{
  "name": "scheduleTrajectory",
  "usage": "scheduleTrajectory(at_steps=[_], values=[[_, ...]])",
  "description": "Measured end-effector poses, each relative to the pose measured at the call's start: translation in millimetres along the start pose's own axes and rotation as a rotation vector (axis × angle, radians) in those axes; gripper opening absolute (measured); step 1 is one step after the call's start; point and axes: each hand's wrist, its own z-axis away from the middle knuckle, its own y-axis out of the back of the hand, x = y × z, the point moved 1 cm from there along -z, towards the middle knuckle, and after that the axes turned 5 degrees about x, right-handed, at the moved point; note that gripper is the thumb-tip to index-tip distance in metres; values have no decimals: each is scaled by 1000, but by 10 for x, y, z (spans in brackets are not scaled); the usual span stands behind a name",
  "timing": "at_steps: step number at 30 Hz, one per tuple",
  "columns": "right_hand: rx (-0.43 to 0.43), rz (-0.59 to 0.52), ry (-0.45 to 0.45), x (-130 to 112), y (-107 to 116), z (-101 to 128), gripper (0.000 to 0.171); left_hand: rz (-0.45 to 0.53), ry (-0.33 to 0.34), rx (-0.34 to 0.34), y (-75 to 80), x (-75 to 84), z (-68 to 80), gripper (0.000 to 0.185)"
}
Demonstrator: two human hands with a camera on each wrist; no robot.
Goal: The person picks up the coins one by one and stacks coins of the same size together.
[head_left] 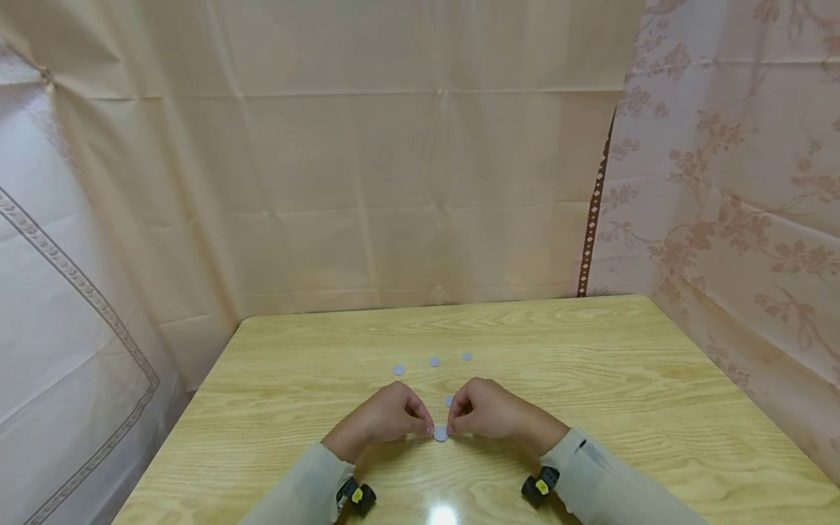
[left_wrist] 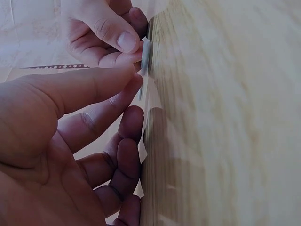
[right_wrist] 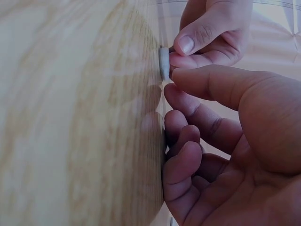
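Observation:
A small round pale grey disc (head_left: 440, 434) lies flat at the table surface between my two hands. My left hand (head_left: 398, 413) pinches its left edge between thumb and forefinger, the other fingers curled under. On the opposite edge, my right hand (head_left: 485, 410) grips with thumb and forefinger in the same way. Seen edge-on in the right wrist view, the disc (right_wrist: 164, 63) looks fairly thick. A second disc (head_left: 449, 401) sits just beyond, partly hidden by the right hand. Farther back, three more discs lie apart in a loose row: left (head_left: 398, 370), middle (head_left: 434, 362) and right (head_left: 467, 356).
The wood-grain table (head_left: 295, 364) has rounded far corners. A beige curtain (head_left: 394, 182) hangs behind it, with a flowered cloth (head_left: 735, 204) on the right and a white cloth (head_left: 59, 328) on the left. Light glares off the near edge.

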Motion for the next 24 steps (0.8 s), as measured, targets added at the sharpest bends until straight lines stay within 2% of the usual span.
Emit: scheduleTrajectory(at_steps=[24], values=[[-5,-5,22,31,-2,-12,10,-3,2,-9,17,-10,6,8]])
